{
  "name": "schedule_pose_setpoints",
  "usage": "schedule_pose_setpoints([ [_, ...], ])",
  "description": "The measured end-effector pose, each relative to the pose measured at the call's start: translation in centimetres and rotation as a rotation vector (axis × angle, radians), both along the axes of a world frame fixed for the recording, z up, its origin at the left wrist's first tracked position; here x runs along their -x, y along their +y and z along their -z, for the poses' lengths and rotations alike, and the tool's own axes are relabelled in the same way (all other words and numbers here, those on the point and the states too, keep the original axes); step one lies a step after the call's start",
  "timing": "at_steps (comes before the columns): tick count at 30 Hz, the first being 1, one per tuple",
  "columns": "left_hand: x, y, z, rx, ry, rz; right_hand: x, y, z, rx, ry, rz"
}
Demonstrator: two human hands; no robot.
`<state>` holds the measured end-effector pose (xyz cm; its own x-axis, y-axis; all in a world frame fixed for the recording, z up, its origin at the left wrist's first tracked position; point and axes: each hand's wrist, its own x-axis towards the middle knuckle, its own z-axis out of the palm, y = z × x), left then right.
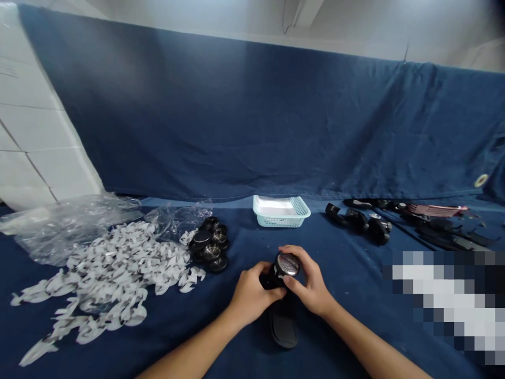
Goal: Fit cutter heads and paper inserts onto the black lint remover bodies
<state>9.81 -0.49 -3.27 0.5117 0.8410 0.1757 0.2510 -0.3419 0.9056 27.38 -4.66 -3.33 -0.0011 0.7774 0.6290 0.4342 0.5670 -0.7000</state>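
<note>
Near the middle of the head view, my left hand (pixel 254 292) is closed around the neck of a black long-handled object (pixel 284 329). Its wide, rounded end points down toward me, just above or on the blue cloth. At its upper end is a round silver disc (pixel 288 264) with a fine mesh-like pattern and a black rim. My right hand (pixel 311 284) grips this disc by its edge, fingers over the far side and thumb at the near side. Both hands almost meet at the neck. The parts under my fingers are hidden.
A pale blue basket (pixel 281 221) with something white inside stands beyond my hands. To the left are black round parts (pixel 211 245), a heap of white curled pieces (pixel 130 258) and clear plastic bags (pixel 74 221). Several black parts (pixel 359 221) lie right. A blue curtain (pixel 244 116) hangs behind.
</note>
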Motion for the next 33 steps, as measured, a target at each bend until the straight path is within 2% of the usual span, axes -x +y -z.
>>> schedule_pose_setpoints([
  [2, 0.0, 0.1, 0.1, 0.003, -0.015, 0.022, 0.1, -0.4, -0.3, -0.003, -0.049, -0.027],
  [5, 0.0, 0.6, 0.4, 0.03, -0.026, 0.017, 0.3, -0.3, -0.4, 0.105, -0.082, -0.052],
  [9, 0.1, 0.9, 1.1, 0.076, -0.039, -0.04, 0.5, 0.1, -0.1, 0.206, 0.035, -0.103],
  [11, 0.2, 0.9, 1.3, 0.086, -0.047, -0.027, 0.4, 0.3, 0.2, 0.222, 0.089, -0.115],
  [18, 0.1, 0.6, 0.3, 0.112, -0.047, 0.042, -0.3, 0.5, 0.8, 0.312, 0.143, -0.174],
  [21, 0.2, 0.6, 0.1, 0.109, -0.039, 0.054, -0.2, 0.4, 0.7, 0.315, 0.145, -0.173],
  [28, 0.3, 0.7, 0.7, 0.052, 0.008, 0.062, 0.1, 0.2, 0.7, 0.329, 0.136, -0.097],
  [33, 0.4, 0.7, 0.5, 0.02, 0.009, 0.064, -0.2, 0.3, 0.7, 0.366, 0.167, -0.114],
])
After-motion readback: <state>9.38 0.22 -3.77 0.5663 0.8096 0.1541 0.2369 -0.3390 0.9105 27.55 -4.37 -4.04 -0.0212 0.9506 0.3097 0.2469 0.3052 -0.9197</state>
